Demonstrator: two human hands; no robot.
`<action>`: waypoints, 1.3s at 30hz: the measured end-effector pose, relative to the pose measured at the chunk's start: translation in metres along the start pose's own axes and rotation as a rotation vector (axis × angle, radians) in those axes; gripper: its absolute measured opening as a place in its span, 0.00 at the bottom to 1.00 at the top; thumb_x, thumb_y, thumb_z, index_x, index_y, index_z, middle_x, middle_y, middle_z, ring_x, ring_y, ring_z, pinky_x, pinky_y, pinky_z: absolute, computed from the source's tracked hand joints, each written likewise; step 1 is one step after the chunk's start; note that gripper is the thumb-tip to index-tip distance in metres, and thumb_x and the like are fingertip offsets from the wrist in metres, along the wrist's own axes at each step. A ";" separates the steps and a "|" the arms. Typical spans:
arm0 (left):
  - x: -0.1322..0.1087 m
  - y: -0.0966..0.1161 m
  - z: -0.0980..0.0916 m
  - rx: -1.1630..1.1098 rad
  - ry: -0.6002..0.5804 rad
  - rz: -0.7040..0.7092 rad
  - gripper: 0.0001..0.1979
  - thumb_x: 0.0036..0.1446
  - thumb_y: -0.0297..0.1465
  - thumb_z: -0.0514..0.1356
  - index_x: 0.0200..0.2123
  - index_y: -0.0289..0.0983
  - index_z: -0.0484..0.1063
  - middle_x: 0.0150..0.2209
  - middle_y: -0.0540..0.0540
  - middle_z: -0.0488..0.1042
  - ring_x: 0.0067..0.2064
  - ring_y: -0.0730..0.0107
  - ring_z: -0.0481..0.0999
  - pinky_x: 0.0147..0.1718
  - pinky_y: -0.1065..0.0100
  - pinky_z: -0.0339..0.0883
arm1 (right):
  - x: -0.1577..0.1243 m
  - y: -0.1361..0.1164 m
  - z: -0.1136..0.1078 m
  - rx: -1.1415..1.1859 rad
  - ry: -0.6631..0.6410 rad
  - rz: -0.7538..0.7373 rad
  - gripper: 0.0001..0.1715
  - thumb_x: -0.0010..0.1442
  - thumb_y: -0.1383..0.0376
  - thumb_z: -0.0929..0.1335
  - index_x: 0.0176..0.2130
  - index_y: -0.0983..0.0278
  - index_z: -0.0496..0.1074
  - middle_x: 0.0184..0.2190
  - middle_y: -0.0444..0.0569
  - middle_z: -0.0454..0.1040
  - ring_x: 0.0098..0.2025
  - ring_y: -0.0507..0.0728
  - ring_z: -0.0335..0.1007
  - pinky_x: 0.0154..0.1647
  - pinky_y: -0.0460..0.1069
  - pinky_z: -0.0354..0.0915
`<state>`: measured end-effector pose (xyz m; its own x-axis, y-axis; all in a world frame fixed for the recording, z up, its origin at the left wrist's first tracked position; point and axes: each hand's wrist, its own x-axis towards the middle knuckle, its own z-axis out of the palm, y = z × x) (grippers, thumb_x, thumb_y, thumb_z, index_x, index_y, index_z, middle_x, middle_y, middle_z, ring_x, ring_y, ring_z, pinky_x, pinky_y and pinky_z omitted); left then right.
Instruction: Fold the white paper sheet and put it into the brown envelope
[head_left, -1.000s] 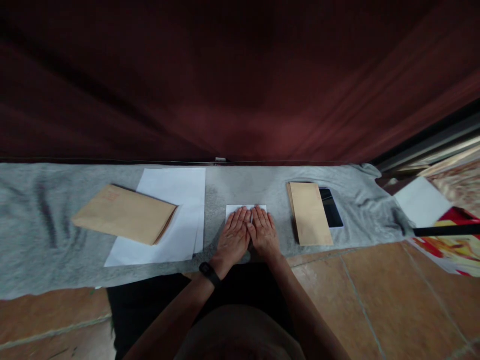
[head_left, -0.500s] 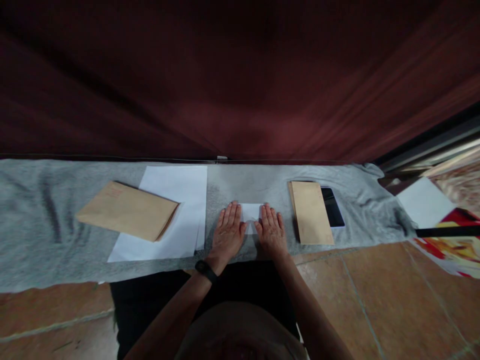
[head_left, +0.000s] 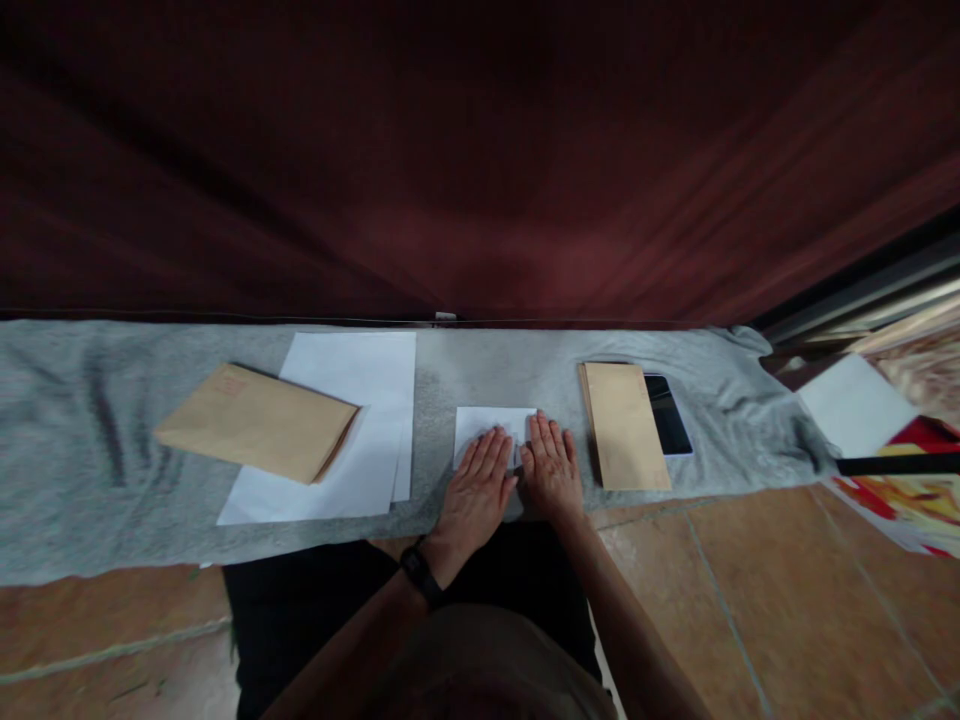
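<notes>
A small folded white paper (head_left: 471,424) lies flat on the grey cloth in front of me. My left hand (head_left: 477,485) rests on its lower middle, palm down with the fingers stretched out, and a dark band is on that wrist. Over the paper's right end lies my right hand (head_left: 552,470), also flat, fingers straight. Between the two hands a narrow strip of the paper shows. The parts under the palms are hidden.
On the left, brown envelopes (head_left: 259,420) lie over large white sheets (head_left: 352,375). Further brown envelopes (head_left: 626,425) partly cover a dark-screened phone (head_left: 667,415) on the right. The grey cloth (head_left: 495,355) ends at a dark red curtain (head_left: 480,200) behind.
My left hand has slid from the paper's left edge toward its middle, closer to my right hand, uncovering the left end. The right hand has shifted only slightly.
</notes>
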<state>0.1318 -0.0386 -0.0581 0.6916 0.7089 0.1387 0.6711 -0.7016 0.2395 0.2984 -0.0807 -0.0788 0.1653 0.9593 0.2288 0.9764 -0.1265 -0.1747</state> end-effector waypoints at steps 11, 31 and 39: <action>-0.006 -0.008 -0.005 0.058 0.022 -0.067 0.33 0.70 0.40 0.49 0.71 0.27 0.51 0.72 0.34 0.52 0.74 0.56 0.47 0.71 0.53 0.47 | 0.002 -0.003 -0.003 0.022 -0.012 0.028 0.33 0.74 0.61 0.57 0.73 0.66 0.49 0.71 0.58 0.56 0.72 0.64 0.51 0.72 0.64 0.47; -0.012 -0.019 -0.006 0.063 -0.008 -0.019 0.33 0.67 0.31 0.52 0.73 0.37 0.49 0.74 0.37 0.46 0.74 0.54 0.47 0.71 0.50 0.48 | -0.031 -0.036 -0.009 0.080 -0.064 -0.116 0.33 0.75 0.57 0.57 0.72 0.67 0.50 0.71 0.56 0.56 0.72 0.63 0.52 0.72 0.62 0.50; -0.026 -0.025 -0.007 0.117 0.040 -0.072 0.35 0.70 0.41 0.48 0.72 0.26 0.49 0.72 0.33 0.52 0.74 0.54 0.48 0.70 0.51 0.49 | -0.042 -0.025 -0.014 0.068 -0.038 -0.093 0.35 0.75 0.56 0.58 0.73 0.66 0.47 0.71 0.56 0.56 0.72 0.64 0.52 0.72 0.63 0.48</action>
<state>0.0950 -0.0392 -0.0609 0.6307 0.7586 0.1635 0.7471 -0.6505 0.1364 0.2692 -0.1216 -0.0708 0.0683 0.9751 0.2112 0.9755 -0.0209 -0.2191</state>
